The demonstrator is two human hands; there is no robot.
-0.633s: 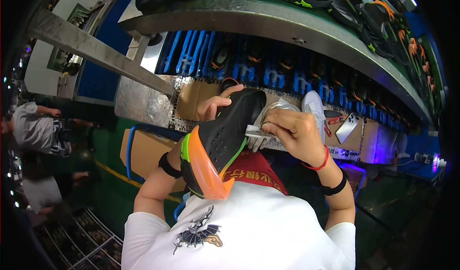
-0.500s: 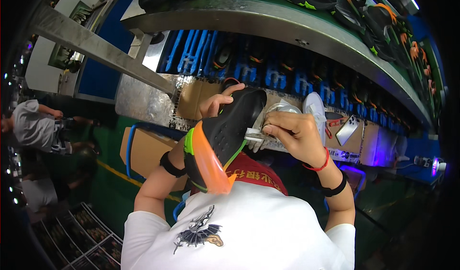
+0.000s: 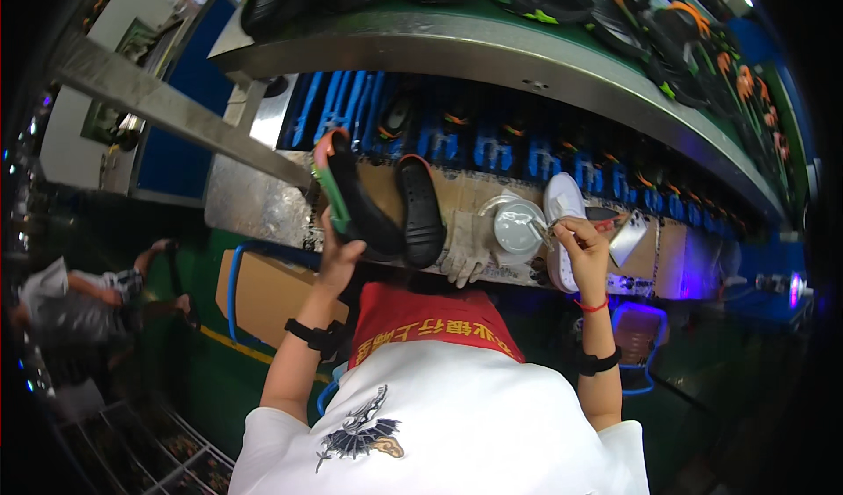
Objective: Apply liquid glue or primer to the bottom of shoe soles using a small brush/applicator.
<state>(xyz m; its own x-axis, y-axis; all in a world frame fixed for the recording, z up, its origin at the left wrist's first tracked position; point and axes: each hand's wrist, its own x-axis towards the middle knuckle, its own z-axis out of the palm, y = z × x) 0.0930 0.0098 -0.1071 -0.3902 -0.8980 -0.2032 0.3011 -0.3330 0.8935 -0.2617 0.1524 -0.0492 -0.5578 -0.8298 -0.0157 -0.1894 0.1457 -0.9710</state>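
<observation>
My left hand (image 3: pixel 336 258) is closed on the near end of a black clog (image 3: pixel 358 218) with a green and orange strap, at the table's front edge. Beside it, a second black clog (image 3: pixel 420 210) lies on the cardboard. My right hand (image 3: pixel 580 242) pinches a small pale tool (image 3: pixel 543 233) at the rim of a round white dish (image 3: pixel 516 229); its exact kind is too small to tell. A white shoe (image 3: pixel 564 195) lies partly behind that hand. Between the second clog and the dish rests a pale work glove (image 3: pixel 468 251).
A phone (image 3: pixel 628 239) and a red-handled tool (image 3: pixel 603 225) lie right of the white shoe. Blue racks (image 3: pixel 492 150) holding footwear stand behind, under a metal-edged shelf (image 3: pixel 518 74) of more clogs. A cardboard box (image 3: pixel 263 306) sits lower left; another person (image 3: pixel 75 289) is farther left.
The strapped clog has gone from over my lap, up and left to the table's edge. My right hand has moved right with the small tool, away from the clog to the dish.
</observation>
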